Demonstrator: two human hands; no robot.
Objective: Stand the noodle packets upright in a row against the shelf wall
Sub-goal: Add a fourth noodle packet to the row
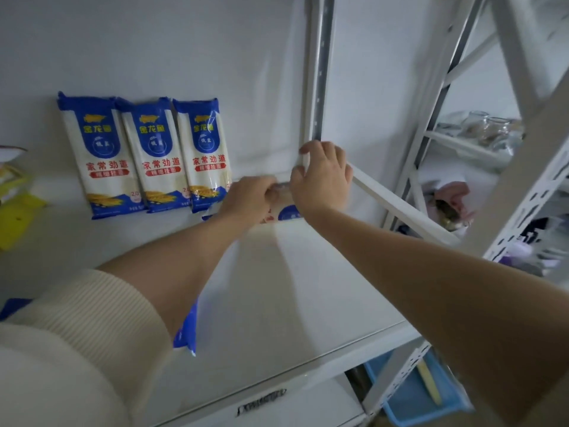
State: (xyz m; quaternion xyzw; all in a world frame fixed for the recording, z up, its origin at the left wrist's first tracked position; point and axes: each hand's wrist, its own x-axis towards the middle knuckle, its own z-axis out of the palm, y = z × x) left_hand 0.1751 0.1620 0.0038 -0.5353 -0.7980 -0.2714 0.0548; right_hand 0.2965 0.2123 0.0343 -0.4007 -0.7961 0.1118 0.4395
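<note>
Three blue-and-white noodle packets [154,155] stand upright side by side against the white back wall [184,57] of the shelf. Just to their right a fourth noodle packet [288,212] is held tilted near the wall, mostly hidden by my hands. My left hand [249,197] grips its left part and my right hand [323,177] grips its upper end beside the shelf post [318,72]. Another blue packet [187,328] lies on the shelf board [292,288], partly under my left forearm.
Yellow packaging [15,217] sits at the far left of the shelf. A neighbouring rack on the right holds glass jars [489,127] and pink items [452,201]. A blue bin [415,392] is below the shelf's front edge.
</note>
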